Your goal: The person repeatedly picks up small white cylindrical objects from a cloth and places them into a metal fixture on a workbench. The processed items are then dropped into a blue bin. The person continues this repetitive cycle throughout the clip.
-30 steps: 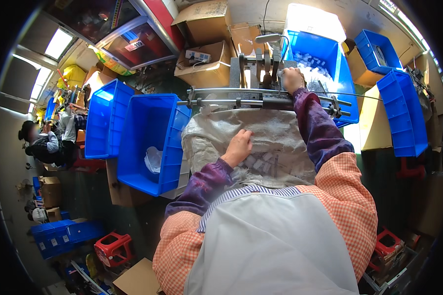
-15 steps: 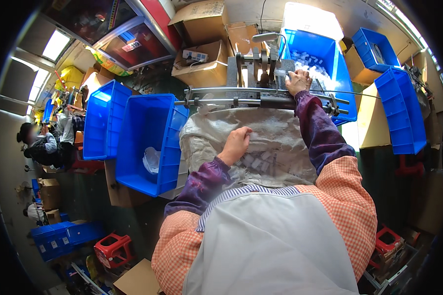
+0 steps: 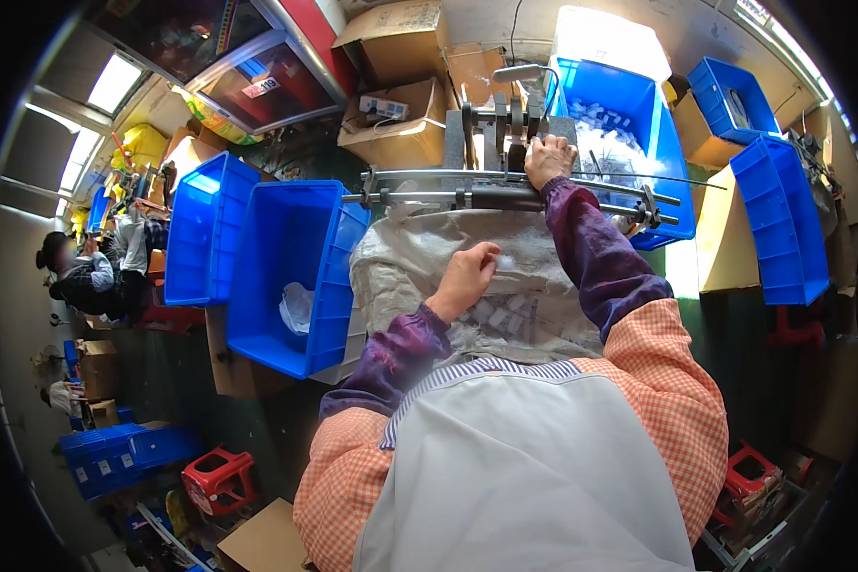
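Observation:
My right hand (image 3: 550,161) reaches over the rails of a dark metal bench machine (image 3: 510,129), fingers bent down onto its right side. Whatever those fingers grip is hidden beneath them. Lower and to the left, my left hand (image 3: 463,280) hovers above a grey cloth (image 3: 405,250) with its fingers curled together. A small, blurred pale piece (image 3: 506,261) shows beside its fingertips; I cannot tell whether it is held. Several small translucent pieces (image 3: 515,305) lie in the sagging cloth. Behind the machine's right side, more clear pieces (image 3: 612,133) fill part of a blue bin (image 3: 650,114).
Metal rails (image 3: 419,175) cross in front of the machine, and a thin rod (image 3: 682,179) sticks out rightward. A deep blue crate (image 3: 238,315) holding a clear bag (image 3: 296,307) stands left. Cardboard boxes (image 3: 400,124) sit behind. A person (image 3: 91,276) sits far left.
My right hand has shifted a little left along the machine, its fingers now bent further down. My left hand has moved slightly right, and the pale piece beside its fingertips shows more clearly.

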Motion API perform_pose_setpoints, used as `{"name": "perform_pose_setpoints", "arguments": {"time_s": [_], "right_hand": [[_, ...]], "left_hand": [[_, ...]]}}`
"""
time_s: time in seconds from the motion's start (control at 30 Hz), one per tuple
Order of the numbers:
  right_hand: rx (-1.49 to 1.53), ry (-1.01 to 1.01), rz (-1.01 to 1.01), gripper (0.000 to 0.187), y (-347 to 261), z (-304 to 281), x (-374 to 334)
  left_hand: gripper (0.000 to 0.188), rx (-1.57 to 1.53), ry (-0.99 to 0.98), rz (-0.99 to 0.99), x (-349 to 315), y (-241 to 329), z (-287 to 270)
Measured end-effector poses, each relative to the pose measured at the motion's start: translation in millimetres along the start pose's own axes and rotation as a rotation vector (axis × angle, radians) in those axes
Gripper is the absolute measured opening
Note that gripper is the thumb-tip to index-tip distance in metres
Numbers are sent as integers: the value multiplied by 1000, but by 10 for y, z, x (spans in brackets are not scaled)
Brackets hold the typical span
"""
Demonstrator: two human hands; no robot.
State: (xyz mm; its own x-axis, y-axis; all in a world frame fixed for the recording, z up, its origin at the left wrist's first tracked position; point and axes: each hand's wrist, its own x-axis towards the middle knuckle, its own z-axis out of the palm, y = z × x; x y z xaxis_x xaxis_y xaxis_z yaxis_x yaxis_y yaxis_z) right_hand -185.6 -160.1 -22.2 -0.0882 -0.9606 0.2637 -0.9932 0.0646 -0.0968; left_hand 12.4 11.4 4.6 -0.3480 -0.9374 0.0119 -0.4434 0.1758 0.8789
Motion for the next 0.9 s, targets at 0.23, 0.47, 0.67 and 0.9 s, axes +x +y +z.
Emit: {"name": "perform_pose_setpoints", "arguments": {"time_s": [0.23,0.47,0.67,0.9], "right_hand": [[84,-107,43,25,575,-48,75],[-218,-105,69,25,889,-354,345],[426,-178,-93,43,840,-869,-74],[815,-450,-438,22,447,-787,-569]], "left_hand": [[21,-29,-1,-21,46,13,-30],[19,-70,-6,40,192,226,22],[18,-47,129,148,350,442,30],[29,42,198,118,357,548,58]]}}
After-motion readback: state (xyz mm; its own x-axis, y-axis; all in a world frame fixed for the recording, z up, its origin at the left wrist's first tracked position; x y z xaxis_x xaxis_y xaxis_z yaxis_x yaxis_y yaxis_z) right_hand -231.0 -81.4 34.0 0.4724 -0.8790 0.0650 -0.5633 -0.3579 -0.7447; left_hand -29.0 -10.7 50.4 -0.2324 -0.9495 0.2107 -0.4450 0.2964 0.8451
